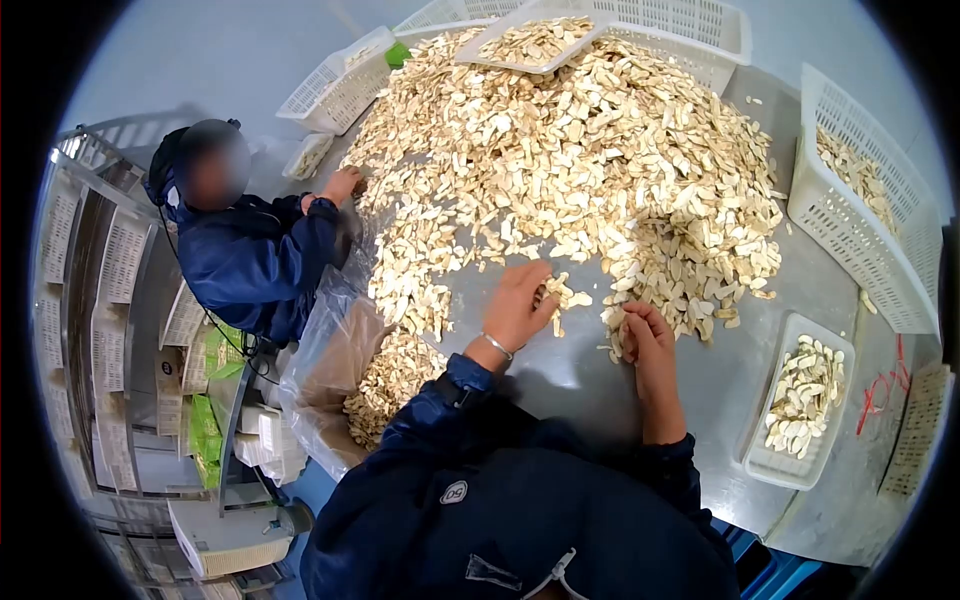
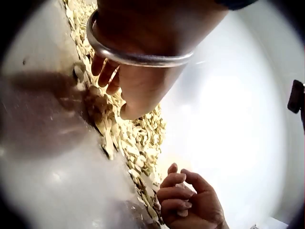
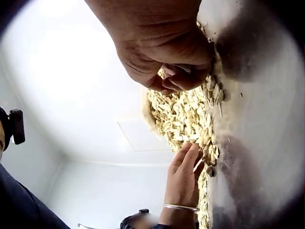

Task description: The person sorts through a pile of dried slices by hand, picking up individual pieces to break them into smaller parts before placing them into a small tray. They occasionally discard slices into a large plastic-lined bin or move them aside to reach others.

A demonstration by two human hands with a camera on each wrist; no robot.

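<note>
"How are the two hands set over these pale slices [image 1: 560, 140]?"

"The left hand [image 1: 521, 300] is unclenched, its fingers lightly bent and touching a few near the heap's edge. The right hand [image 1: 652, 355] has its fingers curled in against the thumb and seems to pinch a slice; the fingers hide most of it"

"What makes for good handling there?"

"I'd say a light touch: spread the pieces thinly with the left fingertips so each shows its face, and lift singly with the right, low over the metal table [image 1: 560, 385], as thin pieces could snap if squeezed"

"And how do they look?"

"Cream to tan, flat and dry-looking, many oblong, some with darker edges. They lie in a broad mound beyond the hands, with more in the shallow white tray [image 1: 785, 472] off to the right"
</note>
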